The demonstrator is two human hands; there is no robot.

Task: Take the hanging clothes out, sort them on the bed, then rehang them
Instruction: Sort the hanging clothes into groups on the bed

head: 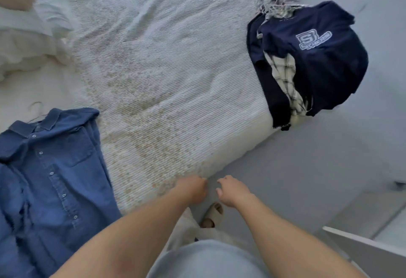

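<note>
A blue denim shirt point(52, 181) lies flat on the bed's left side, a thin hanger hook point(35, 107) showing at its collar. On the bed's right corner sits a pile of clothes: a navy T-shirt point(318, 58) with a white logo on top, a pale plaid garment point(283, 77) and a fringed scarf point(274, 8) under it. My left hand point(193, 188) hovers at the bed's near edge, fingers loosely curled, holding nothing. My right hand point(231, 191) hangs beside it over the floor, also empty.
The white textured bedspread point(164, 69) covers the bed. White pillows point(26, 42) are bunched at the far left. Grey floor point(307, 178) lies to the right. My sandalled foot point(212, 215) stands by the bed. A white furniture edge point(362, 247) is at lower right.
</note>
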